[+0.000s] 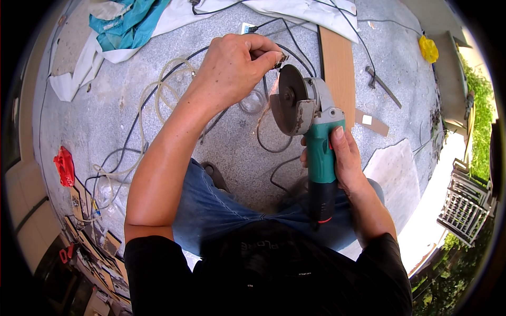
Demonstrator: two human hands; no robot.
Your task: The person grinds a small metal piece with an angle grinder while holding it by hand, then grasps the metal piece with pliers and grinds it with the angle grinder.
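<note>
My right hand is wrapped round the green body of an angle grinder. Its dark disc faces left and up, partly covered by a worn metal guard. Between thumb and fingers, my left hand pinches a small metal piece just above the disc's top edge. Whether the piece touches the disc I cannot tell. Faint orange streaks, like sparks, show to the left of the guard. Most of the small piece is hidden by my fingertips.
Black cables and a clear hose loop over the speckled floor. A brown board lies beyond the grinder, with a metal bar to its right. Teal cloth lies far left, a red bag left, a yellow bag far right.
</note>
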